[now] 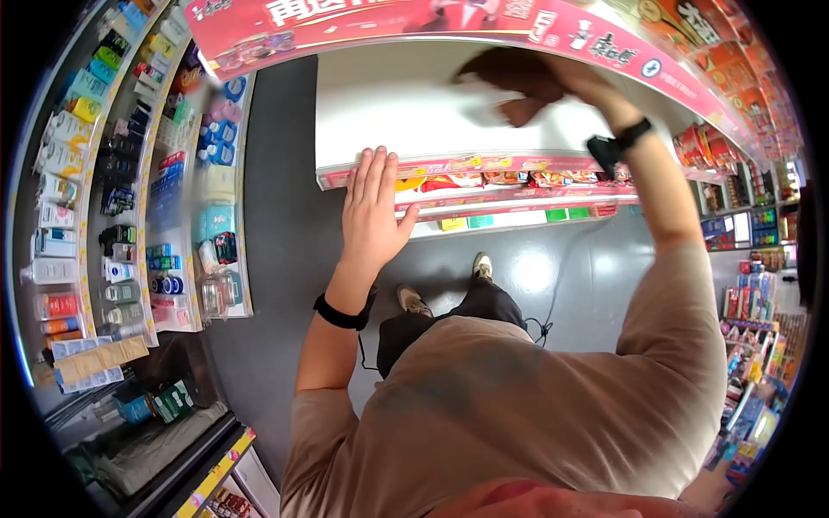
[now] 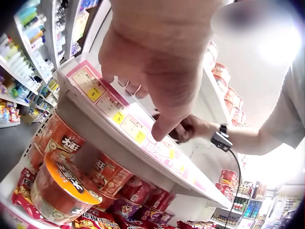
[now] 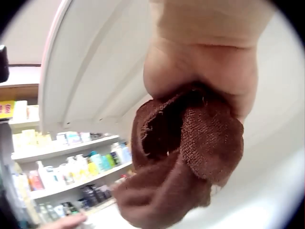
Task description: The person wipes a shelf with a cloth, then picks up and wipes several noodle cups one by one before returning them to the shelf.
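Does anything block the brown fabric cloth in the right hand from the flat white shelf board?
Nothing visible stands between the crumpled brown fabric cloth, held in the right hand, and the flat white shelf board. The left hand is at the board's front edge, off to the cloth's left.

"再送" on the pink banner [image 1: 371,26], "5" on yellow shelf-edge price labels [image 2: 94,94]
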`<state>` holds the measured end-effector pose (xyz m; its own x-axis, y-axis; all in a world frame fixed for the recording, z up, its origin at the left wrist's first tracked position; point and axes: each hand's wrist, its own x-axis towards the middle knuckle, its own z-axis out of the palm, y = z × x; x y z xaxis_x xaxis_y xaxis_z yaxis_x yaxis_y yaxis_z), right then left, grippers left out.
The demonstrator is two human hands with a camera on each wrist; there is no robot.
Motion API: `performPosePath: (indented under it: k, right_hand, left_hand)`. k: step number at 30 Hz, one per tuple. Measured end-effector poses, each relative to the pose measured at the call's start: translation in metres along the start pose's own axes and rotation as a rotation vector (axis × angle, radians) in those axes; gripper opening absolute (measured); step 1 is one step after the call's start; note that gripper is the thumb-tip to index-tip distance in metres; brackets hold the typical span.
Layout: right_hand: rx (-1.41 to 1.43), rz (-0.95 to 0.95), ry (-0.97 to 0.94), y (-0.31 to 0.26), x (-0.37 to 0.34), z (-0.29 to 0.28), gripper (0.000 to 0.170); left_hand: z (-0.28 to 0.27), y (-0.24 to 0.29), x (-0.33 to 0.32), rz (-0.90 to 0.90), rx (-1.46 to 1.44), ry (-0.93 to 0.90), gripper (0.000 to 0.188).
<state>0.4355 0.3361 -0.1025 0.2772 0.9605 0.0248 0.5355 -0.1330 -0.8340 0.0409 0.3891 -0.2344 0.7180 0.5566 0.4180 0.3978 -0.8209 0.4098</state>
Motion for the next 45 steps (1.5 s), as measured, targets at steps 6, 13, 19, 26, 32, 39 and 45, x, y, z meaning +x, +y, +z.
performPosePath:
  k: [6, 13, 19, 26, 32, 39, 45]
  right_hand:
    - [-0.645, 0.462, 0.093, 0.200, -0.076, -0.181, 0.047]
    - [-1.238, 0.388, -0.052, 0.275, -0.111, -0.184, 0.061]
    - [-1.043, 0.531, -0.038, 0.224, -0.130, -0.169, 0.045]
    - [-0.542, 0.324, -0.442, 0.102, -0.081, -0.037, 0.038]
    - [-0.382, -0.368, -0.641, 0.021, 0.006, 0.134, 0.038]
    - [-0.040, -0.291, -0.275, 0.027, -0.023, 0.053, 0.037]
    - [-0.098, 0.345, 0.334, 0.090, -0.121, -0.173, 0.044]
  left_hand:
    - [0.000, -0.017, -0.007, -0.169, 0.115, 0.246, 0.071]
    - [-0.005, -0.041, -0.017, -0.263, -0.058, 0.200, 0.064]
    - [-0.009, -0.043, -0.017, -0.261, -0.098, 0.168, 0.067]
    - [-0.011, -0.037, -0.013, -0.260, -0.089, 0.134, 0.066]
    - [-0.015, -0.035, -0.013, -0.255, -0.125, 0.133, 0.067]
    - [-0.019, -0.039, -0.012, -0.208, -0.125, 0.112, 0.063]
    - [-0.011, -0.042, -0.012, -0.201, -0.044, 0.138, 0.062]
